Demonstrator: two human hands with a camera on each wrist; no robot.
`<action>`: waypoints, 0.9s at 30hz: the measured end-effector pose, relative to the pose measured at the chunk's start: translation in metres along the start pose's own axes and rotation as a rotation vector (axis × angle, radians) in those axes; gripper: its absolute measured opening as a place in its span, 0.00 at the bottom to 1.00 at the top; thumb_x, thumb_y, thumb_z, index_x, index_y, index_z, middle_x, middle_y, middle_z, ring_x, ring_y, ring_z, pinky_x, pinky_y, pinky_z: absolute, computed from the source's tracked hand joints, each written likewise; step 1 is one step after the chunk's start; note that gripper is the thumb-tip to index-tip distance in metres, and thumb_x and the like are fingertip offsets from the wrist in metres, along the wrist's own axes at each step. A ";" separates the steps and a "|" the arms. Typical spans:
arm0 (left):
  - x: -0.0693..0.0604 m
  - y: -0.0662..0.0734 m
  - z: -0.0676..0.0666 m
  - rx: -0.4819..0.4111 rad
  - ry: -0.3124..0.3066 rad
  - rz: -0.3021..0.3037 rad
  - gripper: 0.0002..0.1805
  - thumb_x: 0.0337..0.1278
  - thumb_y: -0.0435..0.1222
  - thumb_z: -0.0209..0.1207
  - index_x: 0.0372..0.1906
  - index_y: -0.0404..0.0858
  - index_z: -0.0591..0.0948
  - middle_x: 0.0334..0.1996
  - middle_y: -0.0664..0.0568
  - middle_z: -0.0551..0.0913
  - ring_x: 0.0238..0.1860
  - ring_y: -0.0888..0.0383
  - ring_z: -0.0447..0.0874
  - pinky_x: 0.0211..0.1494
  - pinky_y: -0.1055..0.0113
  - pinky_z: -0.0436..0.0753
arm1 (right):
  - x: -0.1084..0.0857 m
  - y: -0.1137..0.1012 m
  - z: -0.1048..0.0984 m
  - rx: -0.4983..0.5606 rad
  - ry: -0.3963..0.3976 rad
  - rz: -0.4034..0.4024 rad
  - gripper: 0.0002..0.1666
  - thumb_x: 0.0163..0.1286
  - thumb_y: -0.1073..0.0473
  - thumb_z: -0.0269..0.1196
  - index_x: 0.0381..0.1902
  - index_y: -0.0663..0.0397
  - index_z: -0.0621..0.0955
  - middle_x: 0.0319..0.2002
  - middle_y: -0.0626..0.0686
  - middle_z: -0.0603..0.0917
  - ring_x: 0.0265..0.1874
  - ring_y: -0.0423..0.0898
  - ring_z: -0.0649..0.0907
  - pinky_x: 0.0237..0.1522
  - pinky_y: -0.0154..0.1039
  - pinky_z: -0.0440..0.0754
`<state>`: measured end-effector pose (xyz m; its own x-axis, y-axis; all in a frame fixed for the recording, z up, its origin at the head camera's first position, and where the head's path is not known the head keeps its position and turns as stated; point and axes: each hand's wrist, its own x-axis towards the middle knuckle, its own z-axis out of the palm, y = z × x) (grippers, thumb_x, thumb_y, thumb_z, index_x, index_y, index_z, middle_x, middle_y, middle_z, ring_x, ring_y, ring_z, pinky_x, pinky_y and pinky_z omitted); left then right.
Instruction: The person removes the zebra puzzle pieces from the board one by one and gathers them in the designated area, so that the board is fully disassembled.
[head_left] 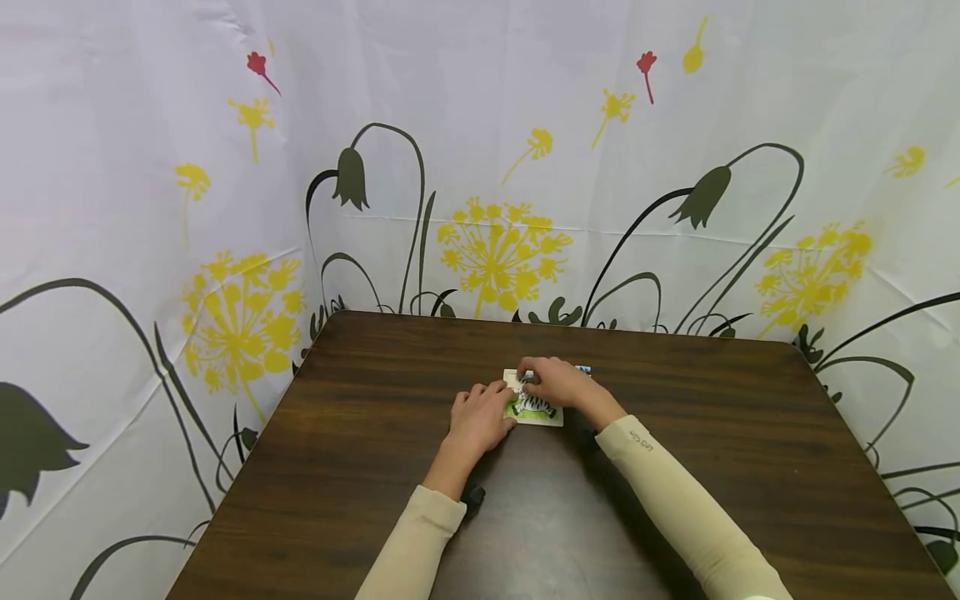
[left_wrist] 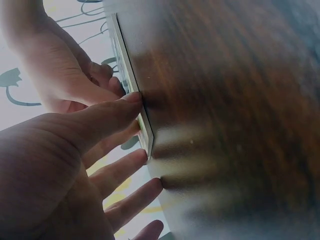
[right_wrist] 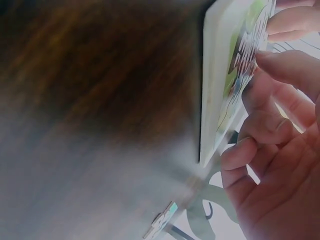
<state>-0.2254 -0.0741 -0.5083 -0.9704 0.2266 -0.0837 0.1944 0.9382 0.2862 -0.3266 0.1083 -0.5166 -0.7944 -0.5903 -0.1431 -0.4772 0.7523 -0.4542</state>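
Observation:
A flat zebra picture board (head_left: 534,414) with a pale border and green ground, apparently a puzzle, lies on the table. My left hand (head_left: 480,417) is at its left side; in the left wrist view the thumb (left_wrist: 131,98) touches the near edge and the other fingers extend fairly straight around the corner. Over the upper part of the board is my right hand (head_left: 555,381), fingers bent. In the right wrist view its thumb (right_wrist: 275,64) and index finger meet the picture surface; whether they pinch a piece cannot be made out. The hand covers part of the picture.
A small blue piece (head_left: 583,368) lies just behind the right wrist; the right wrist view shows a small flat piece (right_wrist: 161,220) on the table. The dark wooden table (head_left: 360,400) has a flower-printed white curtain (head_left: 480,167) behind and beside it.

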 end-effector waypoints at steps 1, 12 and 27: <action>0.000 0.000 0.000 0.001 0.001 0.000 0.25 0.74 0.48 0.67 0.72 0.53 0.81 0.79 0.53 0.74 0.75 0.44 0.73 0.74 0.39 0.71 | 0.000 0.000 0.000 0.003 -0.003 -0.002 0.13 0.80 0.54 0.66 0.59 0.48 0.83 0.33 0.49 0.83 0.27 0.43 0.79 0.31 0.38 0.76; 0.000 0.000 -0.001 -0.003 0.007 -0.004 0.26 0.73 0.47 0.68 0.72 0.52 0.81 0.78 0.52 0.74 0.74 0.44 0.74 0.73 0.39 0.72 | 0.006 -0.002 -0.007 0.050 -0.085 0.006 0.12 0.81 0.59 0.63 0.58 0.50 0.81 0.37 0.52 0.83 0.31 0.45 0.79 0.37 0.40 0.77; 0.000 0.001 -0.001 0.007 0.016 0.007 0.25 0.73 0.46 0.68 0.71 0.52 0.81 0.77 0.52 0.75 0.73 0.44 0.74 0.73 0.39 0.72 | 0.009 0.007 -0.007 0.128 -0.087 -0.019 0.10 0.81 0.60 0.63 0.56 0.51 0.78 0.35 0.52 0.80 0.28 0.45 0.77 0.32 0.38 0.75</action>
<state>-0.2253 -0.0738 -0.5070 -0.9713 0.2286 -0.0662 0.2018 0.9385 0.2803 -0.3397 0.1101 -0.5147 -0.7473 -0.6316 -0.2063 -0.4361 0.7005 -0.5649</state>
